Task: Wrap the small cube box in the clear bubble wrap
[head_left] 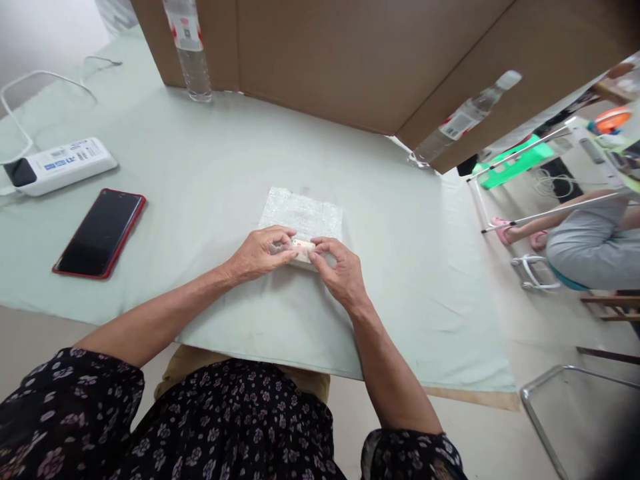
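Observation:
A sheet of clear bubble wrap [303,212] lies flat on the pale green table [210,167]. At its near edge sits a small cream-coloured object [303,247] with a reddish mark, partly hidden by fingers. My left hand [260,253] pinches the object's left end with curled fingers. My right hand [340,270] grips its right end, thumb and forefinger closed on it. Both hands rest on the table at the wrap's near edge.
A red-cased phone [100,232] lies at the left, a white power strip [60,165] with cables behind it. Two water bottles, one [190,50] and another [463,120], stand against a cardboard screen [350,53] at the back. A seated person's legs [575,233] show at the right.

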Available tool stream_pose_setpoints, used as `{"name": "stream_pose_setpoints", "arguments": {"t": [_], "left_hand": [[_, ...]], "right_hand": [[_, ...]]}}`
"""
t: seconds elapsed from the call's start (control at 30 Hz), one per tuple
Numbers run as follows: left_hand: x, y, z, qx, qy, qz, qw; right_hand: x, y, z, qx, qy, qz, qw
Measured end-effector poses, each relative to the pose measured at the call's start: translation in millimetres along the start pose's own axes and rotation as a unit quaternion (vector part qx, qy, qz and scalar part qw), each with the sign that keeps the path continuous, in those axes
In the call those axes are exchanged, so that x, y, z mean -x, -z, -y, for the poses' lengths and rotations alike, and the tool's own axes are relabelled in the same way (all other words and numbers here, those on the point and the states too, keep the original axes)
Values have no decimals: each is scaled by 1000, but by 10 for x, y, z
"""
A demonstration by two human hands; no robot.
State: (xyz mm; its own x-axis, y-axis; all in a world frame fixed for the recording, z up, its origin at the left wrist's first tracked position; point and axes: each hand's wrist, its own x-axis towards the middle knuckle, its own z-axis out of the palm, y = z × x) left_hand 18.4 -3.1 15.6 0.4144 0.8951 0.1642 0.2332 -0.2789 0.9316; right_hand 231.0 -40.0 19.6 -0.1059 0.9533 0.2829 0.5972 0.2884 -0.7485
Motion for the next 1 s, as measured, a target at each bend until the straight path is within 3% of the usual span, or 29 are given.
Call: {"name": "stream_pose_setpoints", "arguments": {"t": [0.47,1.0], "left_hand": [[-14,-70,35,73,41,-42,996],[-45,-64,-16,80,75,-44,993]], "right_hand": [[93,-148,-26,-57,-26,-64,996],[91,-181,-39,-58,-50,-62,995]]}}
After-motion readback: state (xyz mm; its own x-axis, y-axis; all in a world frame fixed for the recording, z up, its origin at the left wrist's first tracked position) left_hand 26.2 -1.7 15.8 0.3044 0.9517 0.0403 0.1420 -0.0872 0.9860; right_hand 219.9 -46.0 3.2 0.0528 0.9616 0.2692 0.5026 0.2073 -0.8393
